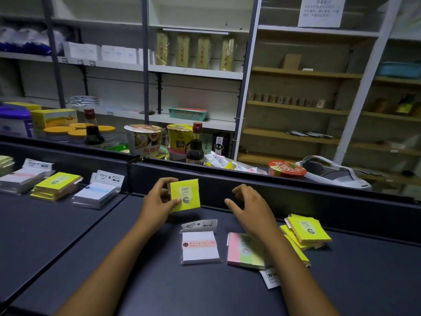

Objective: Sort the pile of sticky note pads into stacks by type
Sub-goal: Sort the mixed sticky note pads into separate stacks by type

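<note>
The left hand [159,199] pinches a yellow pad [185,195] upright, label facing the camera, long axis vertical; the right hand [247,206], fingers loosely spread, hovers just beside it.

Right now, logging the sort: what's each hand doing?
Left hand: holding a yellow sticky note pad.
Right hand: open, fingers loosely curled, holding nothing.
</note>
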A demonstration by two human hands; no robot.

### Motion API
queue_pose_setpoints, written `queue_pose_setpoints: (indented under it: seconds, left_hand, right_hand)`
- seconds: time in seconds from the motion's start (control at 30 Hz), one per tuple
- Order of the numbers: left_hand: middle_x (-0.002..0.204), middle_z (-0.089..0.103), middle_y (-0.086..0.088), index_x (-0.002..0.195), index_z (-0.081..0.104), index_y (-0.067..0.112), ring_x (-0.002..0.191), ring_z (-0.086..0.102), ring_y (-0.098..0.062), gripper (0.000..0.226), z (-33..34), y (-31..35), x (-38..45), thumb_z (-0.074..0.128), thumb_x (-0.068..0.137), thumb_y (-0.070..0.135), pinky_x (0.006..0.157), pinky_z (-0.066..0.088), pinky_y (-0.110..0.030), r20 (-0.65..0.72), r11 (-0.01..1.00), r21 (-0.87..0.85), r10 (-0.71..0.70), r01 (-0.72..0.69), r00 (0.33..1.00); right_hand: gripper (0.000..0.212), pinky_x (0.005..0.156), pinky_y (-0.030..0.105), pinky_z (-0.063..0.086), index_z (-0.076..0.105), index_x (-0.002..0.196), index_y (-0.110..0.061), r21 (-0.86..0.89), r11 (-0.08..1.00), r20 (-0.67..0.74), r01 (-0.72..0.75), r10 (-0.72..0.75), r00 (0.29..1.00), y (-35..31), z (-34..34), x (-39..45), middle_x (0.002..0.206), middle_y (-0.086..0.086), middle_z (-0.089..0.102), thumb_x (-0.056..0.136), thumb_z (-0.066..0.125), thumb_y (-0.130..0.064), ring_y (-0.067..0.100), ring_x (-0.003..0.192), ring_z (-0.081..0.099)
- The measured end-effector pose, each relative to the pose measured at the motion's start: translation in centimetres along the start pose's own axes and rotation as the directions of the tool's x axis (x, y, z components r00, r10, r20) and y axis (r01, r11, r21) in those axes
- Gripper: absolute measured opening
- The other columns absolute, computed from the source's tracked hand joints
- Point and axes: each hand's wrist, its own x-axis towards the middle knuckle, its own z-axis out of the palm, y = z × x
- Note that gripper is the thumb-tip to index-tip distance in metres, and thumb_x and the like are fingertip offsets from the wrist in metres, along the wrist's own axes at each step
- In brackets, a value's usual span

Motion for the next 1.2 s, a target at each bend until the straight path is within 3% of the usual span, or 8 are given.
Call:
queue_pose_setpoints:
  seconds: [0.3, 0.73, 0.97, 1.1, 1.2]
  left_hand:
    - [0.1, 0.071, -0.005, 0.127, 0.056, 0.028, 0.094, 0.071, -0.016, 0.048, 4.4, 3.2, -1.5, 0.066, 0.09, -0.001, 0.066, 0.057, -0.024, 0.065, 0.972, -0.21, 0.123, -0.107, 0.99]
    - [0.099, 0.072, -0.003, 0.128, 0.056, 0.033, 0.094, 0.071, -0.015, 0.051, 16.3, 7.0, -4.1, 0.066, 0.09, 0.001, 0.071, 0.058, -0.027, 0.273, 0.932, -0.35, 0.194, -0.091, 0.942]
    - [0.1, 0.071, -0.004, 0.131, 0.055, 0.03, 0.095, 0.071, -0.017, 0.052, 17.2, 7.2, -4.5, 0.065, 0.09, 0.0, 0.069, 0.058, -0.024, 0.297, 0.94, -0.333, 0.185, -0.08, 0.937]
    - [0.099, 0.071, -0.002, 0.131, 0.055, 0.031, 0.094, 0.071, -0.014, 0.052, 16.4, 6.8, -4.3, 0.064, 0.091, 0.0, 0.069, 0.058, -0.025, 0.285, 0.945, -0.312, 0.193, -0.1, 0.939]
    - [0.099, 0.071, -0.002, 0.132, 0.054, 0.032, 0.094, 0.071, -0.014, 0.053, 16.1, 6.4, -4.1, 0.064, 0.091, 0.0, 0.07, 0.058, -0.026, 0.273, 0.948, -0.301, 0.187, -0.101, 0.944]
  right_hand:
    - [0.028, 0.092, 0.035, 0.05, 0.054, 0.115, -0.028, -0.004, 1.0, -0.096, -0.001, 0.0, 0.995, 2.4, -3.4, -1.6, 0.112, -0.011, 0.058, 0.094, 0.06, -0.045, 0.009, 0.107, 0.056]
    - [0.029, 0.095, 0.04, 0.047, 0.056, 0.114, -0.023, -0.065, 0.963, -0.136, -0.263, 0.253, 0.958, 12.2, -9.2, -7.9, 0.114, -0.006, 0.057, 0.093, 0.064, -0.04, 0.016, 0.111, 0.055]
    - [0.047, 0.098, 0.038, 0.045, 0.056, 0.12, -0.023, -0.062, 0.916, -0.115, -0.395, 0.387, 0.915, 14.1, -9.6, -9.0, 0.117, -0.002, 0.052, 0.087, 0.066, -0.055, 0.017, 0.116, 0.05]
    - [0.064, 0.099, 0.038, 0.044, 0.055, 0.126, -0.022, -0.132, 0.885, -0.054, -0.446, 0.443, 0.895, 14.3, -9.0, -8.9, 0.121, 0.0, 0.049, 0.082, 0.062, -0.068, 0.019, 0.121, 0.045]
    - [0.065, 0.096, 0.038, 0.044, 0.059, 0.12, -0.021, -0.186, 0.866, -0.03, -0.465, 0.468, 0.883, 14.3, -8.8, -9.0, 0.117, 0.0, 0.05, 0.079, 0.062, -0.071, 0.021, 0.119, 0.046]
